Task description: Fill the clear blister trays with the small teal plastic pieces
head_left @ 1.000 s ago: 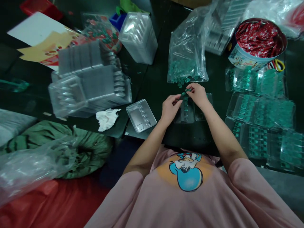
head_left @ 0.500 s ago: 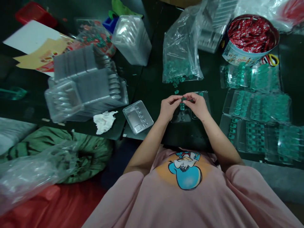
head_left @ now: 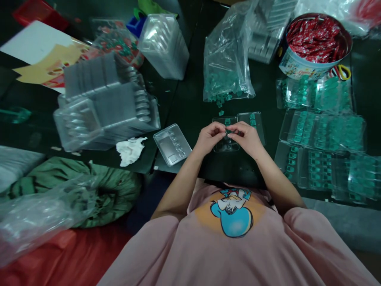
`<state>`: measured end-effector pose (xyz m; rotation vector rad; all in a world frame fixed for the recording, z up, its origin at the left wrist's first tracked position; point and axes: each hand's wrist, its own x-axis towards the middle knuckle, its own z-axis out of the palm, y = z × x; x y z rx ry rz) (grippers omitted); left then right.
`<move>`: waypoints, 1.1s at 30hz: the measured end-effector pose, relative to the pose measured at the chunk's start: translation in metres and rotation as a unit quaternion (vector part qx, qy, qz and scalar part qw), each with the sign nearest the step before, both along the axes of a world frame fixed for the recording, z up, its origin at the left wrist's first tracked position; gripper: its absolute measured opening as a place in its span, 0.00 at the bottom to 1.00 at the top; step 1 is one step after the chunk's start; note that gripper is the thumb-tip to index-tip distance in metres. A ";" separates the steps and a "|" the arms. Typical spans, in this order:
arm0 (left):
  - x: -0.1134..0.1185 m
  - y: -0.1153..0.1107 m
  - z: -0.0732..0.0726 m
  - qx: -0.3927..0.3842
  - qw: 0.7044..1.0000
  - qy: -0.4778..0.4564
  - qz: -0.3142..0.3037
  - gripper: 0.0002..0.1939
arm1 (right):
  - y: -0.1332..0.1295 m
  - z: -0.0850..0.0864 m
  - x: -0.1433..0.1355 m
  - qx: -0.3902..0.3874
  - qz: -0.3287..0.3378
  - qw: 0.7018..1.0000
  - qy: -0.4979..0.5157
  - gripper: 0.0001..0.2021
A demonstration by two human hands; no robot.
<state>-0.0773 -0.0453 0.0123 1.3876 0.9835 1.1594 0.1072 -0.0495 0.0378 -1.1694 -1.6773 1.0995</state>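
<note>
My left hand point(head_left: 210, 138) and my right hand point(head_left: 246, 139) meet fingertip to fingertip over a clear plastic tray point(head_left: 218, 147). Both are pinched closed around a small translucent green plastic piece point(head_left: 227, 131), mostly covered by the fingers. One green piece shows in the tray's far slot, just beyond my fingertips. Beside my right hand lies another clear tray point(head_left: 259, 129), with green pieces in its far end. Past the hands, a clear plastic bag point(head_left: 224, 51) lies with its mouth towards me, and loose green pieces point(head_left: 219, 104) spill out of it.
Filled trays point(head_left: 321, 131) of green pieces lie in overlapping rows at right. Behind them stands a round tin point(head_left: 309, 68) of red packets, with scissors point(head_left: 344, 72) beside it. Stacked clear trays point(head_left: 104, 107), crumpled tissue point(head_left: 130, 151) and a single tray point(head_left: 172, 145) are at left.
Both hands have come slightly nearer to me along the tray, still pinched together. The tray's far slot with a green piece and the neighbouring tray's pieces are now uncovered.
</note>
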 end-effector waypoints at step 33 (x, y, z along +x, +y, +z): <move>0.008 -0.020 -0.017 -0.045 0.994 -0.066 0.074 0.18 | -0.018 -0.005 -0.010 -0.083 -0.032 0.992 0.095 0.07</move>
